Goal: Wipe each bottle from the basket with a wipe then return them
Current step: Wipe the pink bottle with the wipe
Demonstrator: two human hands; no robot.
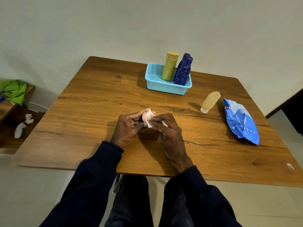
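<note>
Left hand (129, 126): fingers curled round a small pink bottle (145, 117), held just above the table (91, 112); most of the bottle is hidden
Right hand (165, 128): fingers pinching a white wipe (149, 119) against the bottle's far end
Grip risk: a damp wipe may leave the bottle slick; a loose hold would likely let it drop and roll on the table
Coverage risk: areas under the left fingers stay unwiped unless the bottle is turned
Tan bottle (210, 101): lying on its side outside the basket, cap toward the person, near the blue wipe pack (241, 122); may roll if nudged
Blue basket (165, 86): far side, holding a yellow bottle (169, 67) and a dark blue bottle (182, 70), both upright and touching; a careless return could topple them
</note>
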